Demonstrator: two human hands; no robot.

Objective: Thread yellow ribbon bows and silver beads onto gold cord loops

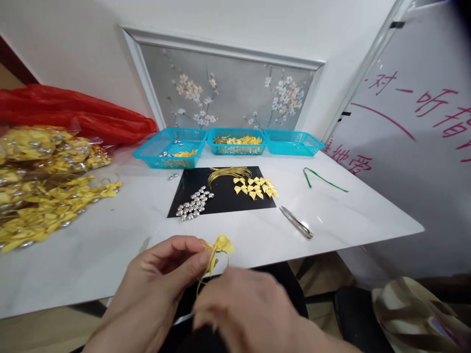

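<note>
My left hand (172, 274) pinches a yellow ribbon bow (222, 243) between thumb and fingers, just past the table's near edge. A thin gold cord (199, 284) trails from the bow down toward my right hand (246, 304). That hand is smeared by motion, its fingers curled around the cord's end, which they hide. On a black mat (221, 206) beyond my hands lie silvery beads (193, 204), a bundle of gold cords (228, 173) and several folded yellow bows (255, 187).
Steel thread snips (296, 223) lie right of the mat, with a green cord (324, 178) farther off. Blue baskets (171, 163) line the wall. At left, finished-looking yellow bead pieces (47, 206) spread beside a red bag (73, 110). A whiteboard (405, 162) stands at right.
</note>
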